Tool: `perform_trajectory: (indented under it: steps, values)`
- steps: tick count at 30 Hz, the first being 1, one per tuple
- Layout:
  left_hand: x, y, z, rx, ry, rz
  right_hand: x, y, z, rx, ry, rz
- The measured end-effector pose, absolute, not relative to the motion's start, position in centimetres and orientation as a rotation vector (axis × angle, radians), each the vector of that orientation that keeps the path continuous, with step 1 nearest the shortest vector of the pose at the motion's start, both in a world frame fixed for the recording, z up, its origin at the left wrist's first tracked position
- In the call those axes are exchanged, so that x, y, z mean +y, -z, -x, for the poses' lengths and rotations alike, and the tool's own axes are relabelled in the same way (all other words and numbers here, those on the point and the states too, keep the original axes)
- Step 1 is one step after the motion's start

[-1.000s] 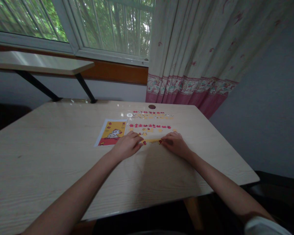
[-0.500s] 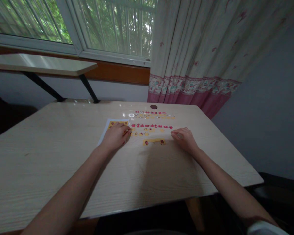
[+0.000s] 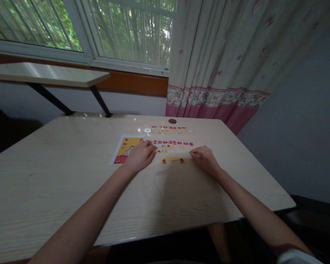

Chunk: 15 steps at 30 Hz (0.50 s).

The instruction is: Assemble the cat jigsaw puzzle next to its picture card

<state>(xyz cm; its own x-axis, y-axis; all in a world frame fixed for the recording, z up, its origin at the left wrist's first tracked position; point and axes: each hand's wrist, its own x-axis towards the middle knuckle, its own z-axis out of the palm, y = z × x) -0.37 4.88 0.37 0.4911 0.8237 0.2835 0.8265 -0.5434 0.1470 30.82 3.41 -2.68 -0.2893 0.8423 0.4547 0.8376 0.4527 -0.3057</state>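
Observation:
My left hand (image 3: 141, 154) lies over the right edge of a printed picture sheet (image 3: 120, 151), its fingers bent together at the left end of the loose yellow puzzle pieces (image 3: 164, 146). Whatever sits under those fingertips is hidden. To the right of the pieces, my right hand (image 3: 205, 158) rests with fingertips pinched; anything between them is too small to make out. Between both hands, nearer to me, is a joined yellow puzzle strip (image 3: 172, 160) with dark red marks. Just beyond are a row of red puzzle pieces (image 3: 172, 142) and farther rows of mixed pieces (image 3: 173, 131).
The pale wooden table (image 3: 71, 176) has a round dark cable hole (image 3: 172, 121) near its back edge. A raised shelf (image 3: 49, 73) on black supports stands at the back left. A patterned curtain (image 3: 222, 73) hangs behind the table.
My left hand has moved right, off the picture sheet's middle and over the left yellow pieces, so more of the sheet shows. My right hand has shifted slightly left.

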Motion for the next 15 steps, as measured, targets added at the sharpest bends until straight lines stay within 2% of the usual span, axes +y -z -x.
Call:
perform_trajectory:
  steps: [15]
  values:
    - [5.6, -0.8, -3.3, -1.425, 0.38, 2.754, 3.5, 3.1, -30.7, -2.141, 0.003, 1.314]
